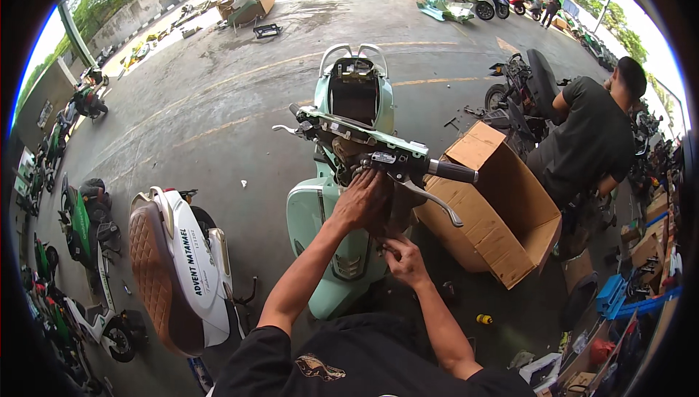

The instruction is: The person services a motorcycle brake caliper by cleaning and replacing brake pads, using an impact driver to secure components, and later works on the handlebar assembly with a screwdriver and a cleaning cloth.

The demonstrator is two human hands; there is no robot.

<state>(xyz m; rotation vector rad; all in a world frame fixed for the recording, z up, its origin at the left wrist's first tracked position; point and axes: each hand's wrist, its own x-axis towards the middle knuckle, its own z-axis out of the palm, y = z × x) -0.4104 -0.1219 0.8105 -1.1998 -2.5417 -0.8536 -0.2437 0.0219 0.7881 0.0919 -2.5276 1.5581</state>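
Observation:
A mint-green scooter [320,222] stands in front of me with its handlebar cover off and its seat removed. My left hand [362,199] reaches into the open handlebar head [364,153], fingers pressed among the wiring below it. My right hand [404,257] sits just under it, fingers pinched on a small part or wire near the front column; what it holds is too small to tell. The black right grip [451,172] and its brake lever [435,204] stick out to the right.
An open cardboard box [502,211] lies right of the scooter. A white scooter with a brown seat [178,266] is parked at my left. A person in a dark shirt [586,138] crouches by a black motorcycle at right. More scooters line the left edge.

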